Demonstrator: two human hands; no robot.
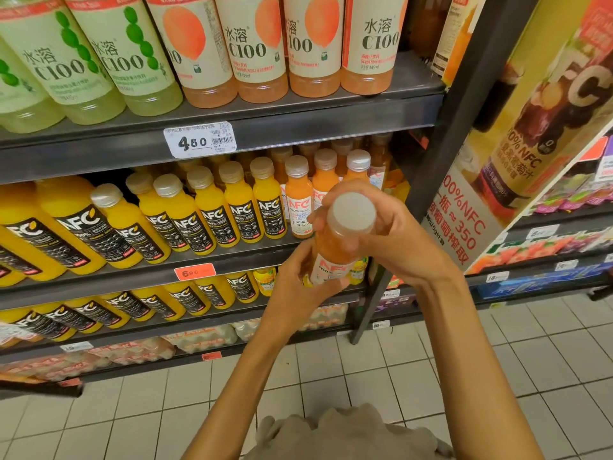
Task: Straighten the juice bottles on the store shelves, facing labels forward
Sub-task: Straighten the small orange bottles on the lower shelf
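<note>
Now my right hand (388,234) grips the orange bottle (335,250) at its neck, left hand (298,280) grips its base; bottle upright, tilted toward me, just off the middle shelf (232,260), gap straight ahead.

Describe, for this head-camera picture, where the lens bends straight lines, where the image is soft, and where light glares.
Head view: the grey shelf edge bows and bottles at the left lean outward, wide-angle distortion; the held bottle, gripped by the left hand and right hand, is slightly soft, its white cap washed out; the price tag has small print too blurred to read.
</note>
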